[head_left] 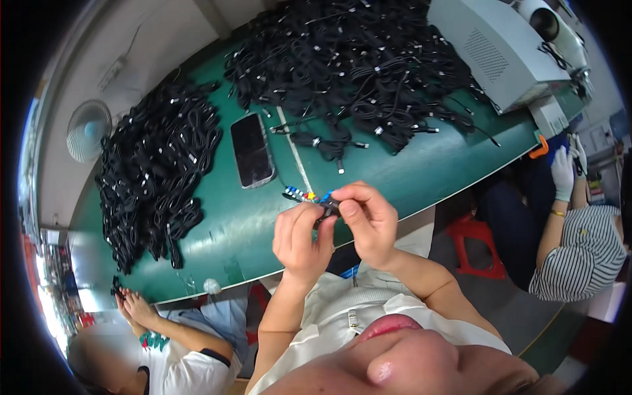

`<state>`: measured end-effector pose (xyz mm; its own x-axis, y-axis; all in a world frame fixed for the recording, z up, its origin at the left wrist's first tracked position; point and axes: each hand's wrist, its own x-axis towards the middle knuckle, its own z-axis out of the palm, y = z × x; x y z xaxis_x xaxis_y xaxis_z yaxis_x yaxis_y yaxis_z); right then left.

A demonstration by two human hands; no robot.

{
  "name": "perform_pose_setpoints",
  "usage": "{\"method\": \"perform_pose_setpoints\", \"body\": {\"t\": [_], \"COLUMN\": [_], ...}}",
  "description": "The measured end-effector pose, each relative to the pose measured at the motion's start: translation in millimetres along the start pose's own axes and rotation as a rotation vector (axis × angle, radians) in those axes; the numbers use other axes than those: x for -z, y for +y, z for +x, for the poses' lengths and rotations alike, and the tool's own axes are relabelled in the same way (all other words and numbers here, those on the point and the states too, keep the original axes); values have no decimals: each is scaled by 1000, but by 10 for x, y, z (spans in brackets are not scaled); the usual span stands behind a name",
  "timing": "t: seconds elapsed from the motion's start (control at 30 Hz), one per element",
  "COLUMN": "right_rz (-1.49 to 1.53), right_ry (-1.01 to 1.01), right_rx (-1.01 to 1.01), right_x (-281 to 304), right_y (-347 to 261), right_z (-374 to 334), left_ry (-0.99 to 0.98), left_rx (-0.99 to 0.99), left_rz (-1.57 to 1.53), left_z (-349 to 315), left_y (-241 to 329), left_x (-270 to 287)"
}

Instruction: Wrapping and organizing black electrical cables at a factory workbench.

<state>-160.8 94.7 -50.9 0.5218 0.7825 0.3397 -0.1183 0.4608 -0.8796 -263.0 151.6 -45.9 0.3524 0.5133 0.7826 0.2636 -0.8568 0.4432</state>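
Note:
Both hands meet over the near edge of the green table. Fingertips of my left hand (pixel 299 240) and my right hand (pixel 372 227) pinch a small dark bundle that looks like part of a black cable (pixel 330 208). My fingers cover most of it, so its ends are hidden. Just beyond my fingers lies a strap of coloured beads (pixel 301 194) in blue, white, yellow and red. Farther off on the table is a dark-screened phone (pixel 252 151) in a clear case.
Heaps of black cables cover the table's left (pixel 158 151) and far side (pixel 355 59). A loose cable bundle (pixel 322 141) lies nearer. A grey metal machine (pixel 490 49) stands far right. Co-workers sit at left (pixel 191 349) and right (pixel 579 257); a red stool (pixel 475 247) is beside the right one.

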Motion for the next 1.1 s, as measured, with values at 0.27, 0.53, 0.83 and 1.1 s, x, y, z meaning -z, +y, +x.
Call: {"method": "perform_pose_setpoints", "body": {"t": [0.27,0.53,0.83,1.1], "right_rz": [-385,-255,-337,-257], "right_ry": [16,-91,-192,17], "right_rx": [466,384,228,359], "right_x": [31,25,-8,-152], "right_y": [-94,105,188,186], "right_z": [193,39,-144,-9], "left_ry": [22,83,236,-211], "left_rx": [-61,-17,319,272], "left_rz": [-103,-205,-676,-579], "left_z": [60,47,331,266], "left_y": [5,121,29,-6], "left_x": [-10,-130,-46,53]}}
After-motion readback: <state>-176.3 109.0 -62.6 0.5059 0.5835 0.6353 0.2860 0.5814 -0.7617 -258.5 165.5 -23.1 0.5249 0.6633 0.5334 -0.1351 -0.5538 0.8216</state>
